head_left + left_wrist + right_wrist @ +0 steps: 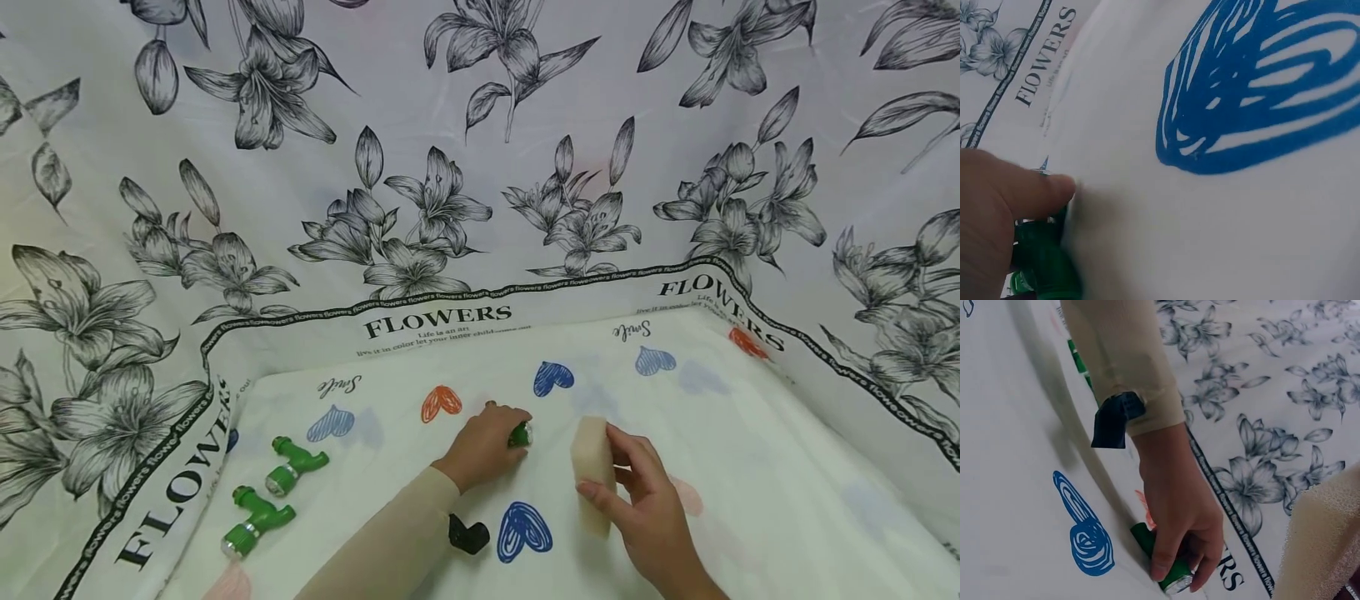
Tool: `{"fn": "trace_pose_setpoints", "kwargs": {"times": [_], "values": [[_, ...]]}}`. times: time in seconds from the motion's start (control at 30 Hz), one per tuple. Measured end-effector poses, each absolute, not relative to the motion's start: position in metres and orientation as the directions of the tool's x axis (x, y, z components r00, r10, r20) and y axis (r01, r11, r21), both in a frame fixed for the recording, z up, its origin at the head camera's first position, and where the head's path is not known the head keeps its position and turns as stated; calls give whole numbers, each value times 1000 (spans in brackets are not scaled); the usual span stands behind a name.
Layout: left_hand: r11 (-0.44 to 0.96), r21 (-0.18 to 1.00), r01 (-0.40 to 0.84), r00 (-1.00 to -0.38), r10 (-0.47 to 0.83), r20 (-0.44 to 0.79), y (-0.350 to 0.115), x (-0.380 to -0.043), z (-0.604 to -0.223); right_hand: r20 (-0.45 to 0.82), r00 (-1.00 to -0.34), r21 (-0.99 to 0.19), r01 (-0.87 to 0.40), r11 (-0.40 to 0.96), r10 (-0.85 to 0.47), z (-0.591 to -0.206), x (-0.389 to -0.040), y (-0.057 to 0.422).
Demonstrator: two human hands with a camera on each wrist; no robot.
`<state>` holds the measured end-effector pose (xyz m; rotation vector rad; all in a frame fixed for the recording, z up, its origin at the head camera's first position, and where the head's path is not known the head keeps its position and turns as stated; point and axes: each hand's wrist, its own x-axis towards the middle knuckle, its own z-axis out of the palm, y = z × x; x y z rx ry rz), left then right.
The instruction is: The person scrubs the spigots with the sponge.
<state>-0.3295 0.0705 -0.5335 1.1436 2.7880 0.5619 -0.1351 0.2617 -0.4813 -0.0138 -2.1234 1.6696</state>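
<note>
My left hand [483, 446] grips a green tap [519, 435] near the middle of the cloth. Most of that tap is hidden under the fingers in the head view. The right wrist view shows its green body [1143, 538] and its silvery end [1180, 585], with thumb and fingers around it. To the right, my right hand [647, 504] holds a beige sponge [592, 467] upright between thumb and fingers. The sponge [1319, 540] also fills the lower right corner of the right wrist view.
Two more green taps, one farther back [302, 457] and one nearer [264, 514], lie at the left. A black piece [468, 536] sits by the left sleeve. White cloth with printed hearts [553, 379] covers the surface; flower-printed fabric [585, 83] rises behind and at both sides.
</note>
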Motion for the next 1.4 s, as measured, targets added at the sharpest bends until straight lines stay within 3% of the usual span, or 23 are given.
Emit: {"fn": "trace_pose_setpoints", "kwargs": {"times": [0.1, 0.2, 0.4, 0.53, 0.67, 0.8, 1.1, 1.4], "values": [[641, 317, 699, -698, 708, 106, 69, -330, -536, 340, -902, -926, -272, 261, 267, -483, -136, 259], [626, 357, 693, -701, 701, 133, 63, -328, -532, 349, -902, -923, -283, 262, 254, -484, -139, 255], [532, 666, 523, -787, 602, 137, 42, -324, -512, 349, -905, -916, -275, 292, 242, -482, -143, 252], [372, 857, 356, -835, 539, 112, 28, -317, -497, 331, -916, -921, -260, 291, 229, -481, -146, 249], [193, 959, 208, -873, 479, 93, 17, -307, -483, 333, -922, -918, -269, 291, 199, -480, -152, 243], [62, 985, 158, -880, 462, 112, 11, -291, -473, 360, -917, -906, -301, 296, 169, -478, -158, 235], [-98, 966, 239, -860, 441, 257, 3, -256, -452, 385, -922, -896, -359, 262, 50, -475, -164, 210], [-96, 951, 295, -873, 378, 309, -8, -239, -443, 383, -924, -895, -368, 251, 10, -477, -169, 198]]}}
